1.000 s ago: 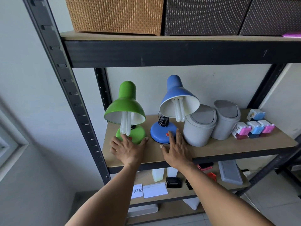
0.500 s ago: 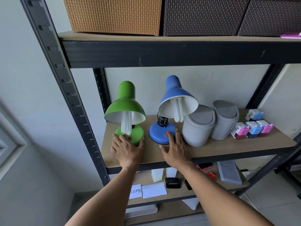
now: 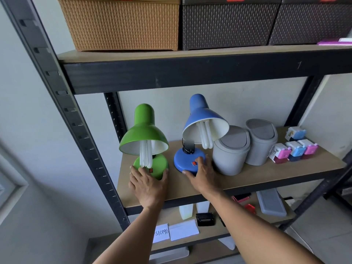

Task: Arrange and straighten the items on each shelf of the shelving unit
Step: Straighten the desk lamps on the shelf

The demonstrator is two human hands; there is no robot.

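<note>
On the middle shelf (image 3: 247, 180) two desk lamps stood side by side, and each hand had one by the base. The left hand (image 3: 147, 184) lay with spread fingers over the front rim of the green lamp (image 3: 144, 130), thumb and little finger reaching round either side of its round base. The right hand (image 3: 201, 175) rested the same way on the blue lamp (image 3: 202, 117), fingers fairly straight across the base top, thumb pressed to its front edge. Neither hand had curled round anything; both looked flat and wide, placed to push or turn, not to lift.

Taking the green lamp as the mark, the blue lamp stood just to its right, with a narrow strip of bare board between the bases. Two grey bins (image 3: 231, 149) came next to the right, the nearer one close beside the blue base, and small coloured boxes (image 3: 294, 149) stood farthest right.

Both lamps lay straight ahead of the hands, away from the body. Each stood upright, the green shade facing down and forward, the blue shade tipped up toward the right. Each hand was nearer its own lamp, so any nudge back toward the wall would probably run along the forearms. The blue base had little room before meeting the bin.
</note>
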